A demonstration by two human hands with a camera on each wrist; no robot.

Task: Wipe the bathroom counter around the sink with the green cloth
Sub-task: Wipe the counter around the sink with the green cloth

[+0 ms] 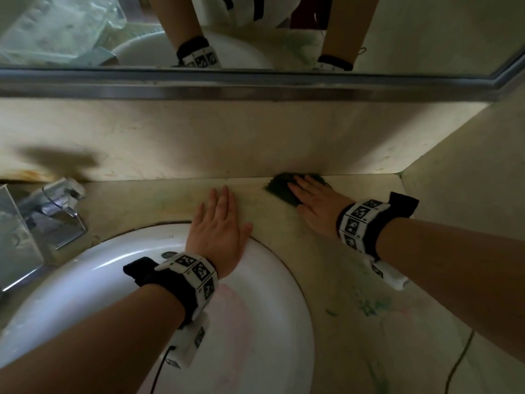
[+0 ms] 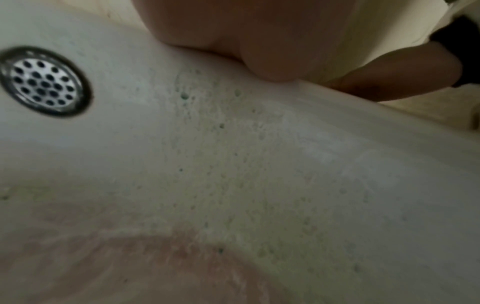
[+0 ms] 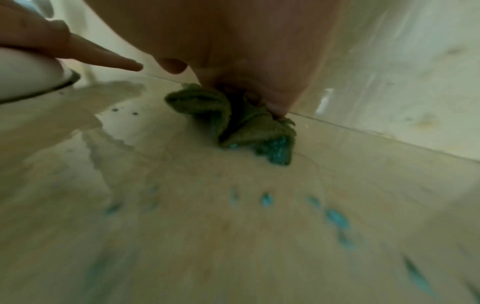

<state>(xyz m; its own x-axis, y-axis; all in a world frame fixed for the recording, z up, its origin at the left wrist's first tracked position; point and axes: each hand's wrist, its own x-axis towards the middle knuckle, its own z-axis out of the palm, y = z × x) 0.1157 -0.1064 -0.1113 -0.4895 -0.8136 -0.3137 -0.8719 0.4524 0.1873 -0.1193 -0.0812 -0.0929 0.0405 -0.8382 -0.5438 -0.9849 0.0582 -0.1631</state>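
Green cloth (image 1: 284,189) under flat right hand (image 1: 318,207); no legible writing.

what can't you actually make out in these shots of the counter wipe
- Green cloth: head view, mostly under the right hand; right wrist view shows only a bunched edge.
- Left hand palm contact with the counter: hidden beneath the hand; left wrist view shows only its heel.
- Faucet: cut off by the head view's left edge.
- Blue-green smears: motion-blurred, extent unclear.
- Sink drain: covered by the left wrist in the head view.
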